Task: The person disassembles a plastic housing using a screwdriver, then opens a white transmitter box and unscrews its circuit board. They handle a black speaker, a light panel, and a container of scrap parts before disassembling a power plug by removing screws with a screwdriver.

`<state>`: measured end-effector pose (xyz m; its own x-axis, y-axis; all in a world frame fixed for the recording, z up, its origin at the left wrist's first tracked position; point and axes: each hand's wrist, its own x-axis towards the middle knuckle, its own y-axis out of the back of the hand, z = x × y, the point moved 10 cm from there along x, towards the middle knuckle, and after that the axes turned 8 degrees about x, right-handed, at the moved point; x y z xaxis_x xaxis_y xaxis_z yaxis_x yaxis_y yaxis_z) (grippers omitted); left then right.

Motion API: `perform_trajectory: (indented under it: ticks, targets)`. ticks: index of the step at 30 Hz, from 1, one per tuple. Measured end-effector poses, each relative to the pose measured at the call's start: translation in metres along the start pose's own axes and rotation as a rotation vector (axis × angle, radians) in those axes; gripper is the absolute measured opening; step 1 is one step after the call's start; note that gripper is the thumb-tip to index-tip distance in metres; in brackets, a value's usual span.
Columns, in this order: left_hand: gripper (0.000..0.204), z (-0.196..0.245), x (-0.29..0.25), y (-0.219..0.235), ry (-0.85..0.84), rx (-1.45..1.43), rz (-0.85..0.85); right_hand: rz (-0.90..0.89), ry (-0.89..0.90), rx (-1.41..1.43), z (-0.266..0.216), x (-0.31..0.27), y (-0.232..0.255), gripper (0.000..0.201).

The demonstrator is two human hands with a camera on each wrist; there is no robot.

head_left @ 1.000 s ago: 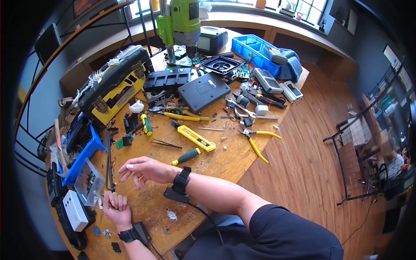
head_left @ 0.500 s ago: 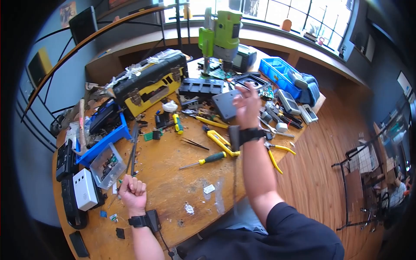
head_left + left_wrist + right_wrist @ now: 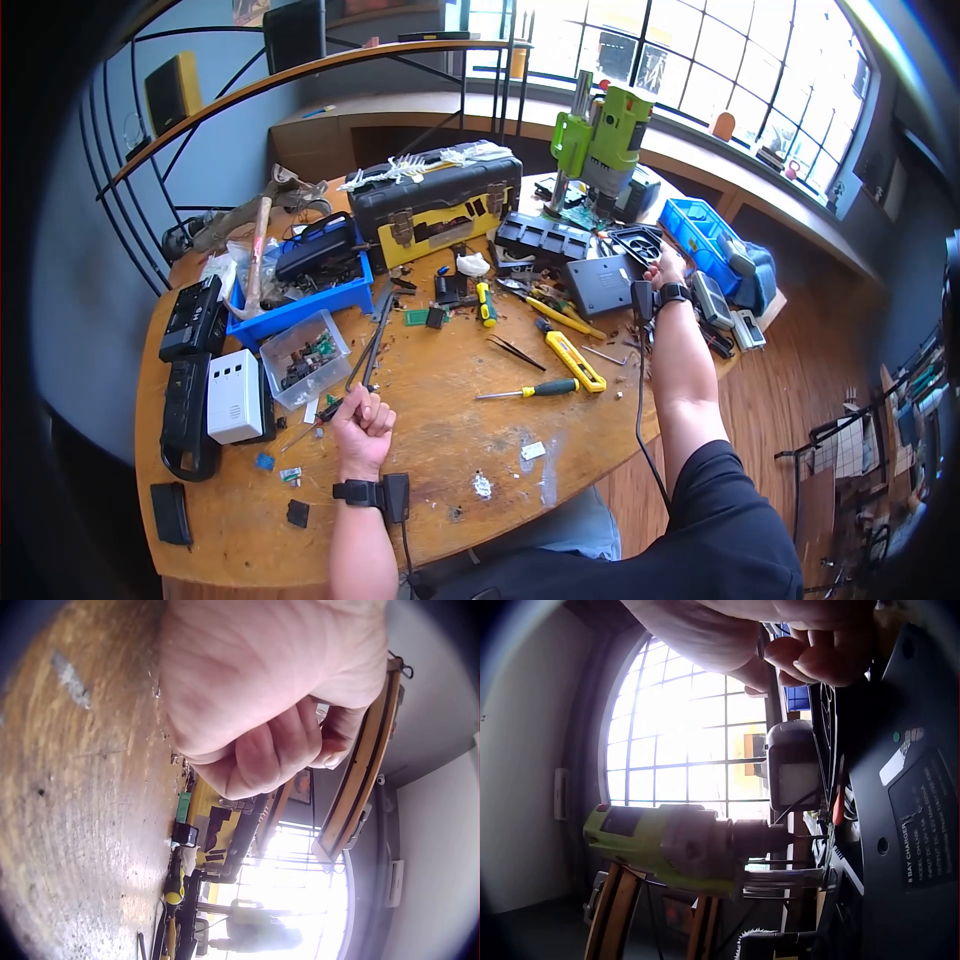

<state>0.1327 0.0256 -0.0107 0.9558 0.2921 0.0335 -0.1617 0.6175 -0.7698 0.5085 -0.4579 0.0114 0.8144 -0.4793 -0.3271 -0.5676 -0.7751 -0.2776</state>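
My right hand [image 3: 668, 268] reaches to the far right of the bench, its curled fingers gripping the near right edge of a black square fan [image 3: 632, 240]. In the right wrist view the fingertips [image 3: 826, 666] lie right at the fan's rim, partly hiding it. Close by lies a dark grey battery charger [image 3: 600, 287], its labelled face up. My left hand [image 3: 362, 432] rests as a fist on the wood, fingers folded into the palm. Beside it lie thin dark metal rods [image 3: 372, 345] and a clear bin [image 3: 305, 360] of small parts.
A green drill [image 3: 615, 140] on a stand rises behind the fan, beside a blue divided tray [image 3: 700, 235]. A yellow-black toolbox [image 3: 440, 210] stands at the back. A screwdriver [image 3: 530, 389], tweezers [image 3: 517, 352] and a yellow utility knife [image 3: 575, 361] lie mid-bench.
My right hand has swung from beside the left hand, over the tools, out to the fan at the far right. The left hand stays curled. The head view has shifted left and up.
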Motion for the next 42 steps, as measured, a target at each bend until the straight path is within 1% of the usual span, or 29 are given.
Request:
perform_trajectory:
  ticks: [2, 4, 6, 7, 9, 10, 13, 14, 15, 18, 19, 21, 22, 23, 24, 25, 26, 27, 29, 30, 31, 33, 34, 35, 37, 38, 39, 41, 42]
  targets:
    - [0.042, 0.000, 0.000, -0.002, 0.009, 0.003, -0.014, -0.022, -0.033, -0.005, 0.017, 0.035, 0.007, 0.040]
    - [0.041, 0.001, 0.000, -0.001, 0.003, 0.003, 0.002, -0.072, -0.065, -0.029, 0.026, 0.054, 0.009, 0.039]
    - [0.041, -0.001, 0.000, 0.001, 0.016, 0.005, 0.014, -0.110, -0.077, -0.070, 0.028, 0.040, 0.008, 0.037]
    - [0.041, -0.001, 0.000, 0.003, 0.010, 0.002, 0.020, -0.148, -0.105, -0.093, 0.033, 0.042, 0.006, 0.030]
    - [0.041, -0.001, 0.001, 0.001, 0.010, 0.017, 0.000, -0.246, -0.103, -0.150, 0.035, 0.045, -0.001, 0.023]
    - [0.041, 0.000, 0.001, 0.001, 0.003, 0.015, 0.005, -0.223, -0.095, -0.136, 0.032, 0.037, 0.000, 0.019]
    - [0.042, 0.000, 0.000, 0.001, 0.009, 0.018, 0.006, -0.274, -0.038, -0.027, 0.025, 0.029, -0.001, 0.015]
    - [0.042, 0.001, 0.001, -0.001, 0.001, 0.023, -0.012, -0.253, -0.025, -0.004, 0.023, 0.025, 0.004, 0.014]
    - [0.042, 0.001, 0.000, -0.002, -0.005, 0.028, -0.029, -0.262, 0.016, 0.027, 0.019, 0.020, 0.008, 0.016]
    - [0.042, 0.001, -0.001, -0.003, 0.000, 0.030, -0.014, -0.289, 0.030, 0.173, 0.008, 0.001, 0.020, 0.018]
    - [0.042, 0.001, -0.001, -0.003, 0.000, 0.032, -0.009, -0.365, 0.065, 0.210, 0.000, -0.018, 0.021, 0.020]
    - [0.042, 0.000, -0.002, -0.002, 0.006, 0.030, -0.008, -0.440, 0.219, 0.179, -0.025, -0.069, 0.024, 0.022]
    - [0.042, -0.001, -0.002, -0.003, 0.014, 0.032, -0.018, -0.456, 0.312, 0.139, -0.039, -0.104, 0.025, 0.022]
    - [0.041, -0.002, -0.002, -0.005, 0.022, 0.034, -0.028, -0.453, 0.310, 0.136, -0.042, -0.123, 0.028, 0.022]
    - [0.041, -0.002, -0.002, -0.006, 0.025, 0.034, -0.025, -0.497, 0.380, 0.073, -0.049, -0.141, 0.026, 0.023]
    - [0.040, -0.005, -0.004, -0.013, 0.047, 0.044, -0.074, -0.542, 0.446, 0.009, -0.054, -0.160, 0.023, 0.024]
    - [0.041, -0.006, -0.006, -0.019, 0.068, 0.058, -0.121, -0.608, 0.492, -0.025, -0.056, -0.182, 0.016, 0.022]
    - [0.041, -0.007, -0.008, -0.021, 0.069, 0.064, -0.114, -0.673, 0.520, -0.077, -0.058, -0.204, 0.009, 0.020]
    - [0.046, -0.017, -0.013, -0.032, 0.124, 0.070, -0.151, -0.750, 0.627, -0.190, -0.056, -0.245, -0.008, 0.022]
    - [0.046, -0.019, -0.016, -0.035, 0.124, 0.077, -0.146, -0.786, 0.648, -0.266, -0.054, -0.274, -0.019, 0.025]
    - [0.055, -0.023, -0.021, -0.044, 0.148, 0.123, -0.213, -0.846, 0.707, -0.360, -0.045, -0.285, -0.029, 0.023]
    - [0.080, -0.031, -0.031, -0.060, 0.199, 0.219, -0.348, -0.980, 0.694, -0.419, -0.023, -0.322, -0.047, 0.017]
    - [0.080, -0.032, -0.032, -0.063, 0.197, 0.227, -0.346, -1.034, 0.925, -0.410, -0.026, -0.356, -0.054, 0.016]
    - [0.088, -0.037, -0.035, -0.070, 0.244, 0.212, -0.388, -1.157, 1.148, -0.420, -0.022, -0.388, -0.060, 0.017]
    - [0.108, -0.045, -0.040, -0.080, 0.337, 0.181, -0.471, -1.315, 1.313, -0.529, -0.002, -0.432, -0.068, 0.018]
    - [0.113, -0.044, -0.039, -0.080, 0.344, 0.115, -0.480, -1.326, 1.382, -0.527, 0.006, -0.446, -0.069, 0.020]
    - [0.113, -0.042, -0.038, -0.077, 0.339, 0.120, -0.477, -1.335, 1.451, -0.526, 0.012, -0.458, -0.069, 0.023]
    - [0.110, -0.029, -0.032, -0.065, 0.257, 0.068, -0.336, -1.345, 1.550, -0.680, 0.023, -0.476, -0.069, 0.028]
    - [0.094, -0.018, -0.032, -0.074, 0.182, 0.000, -0.422, -1.358, 1.563, -0.650, 0.028, -0.479, -0.069, 0.034]
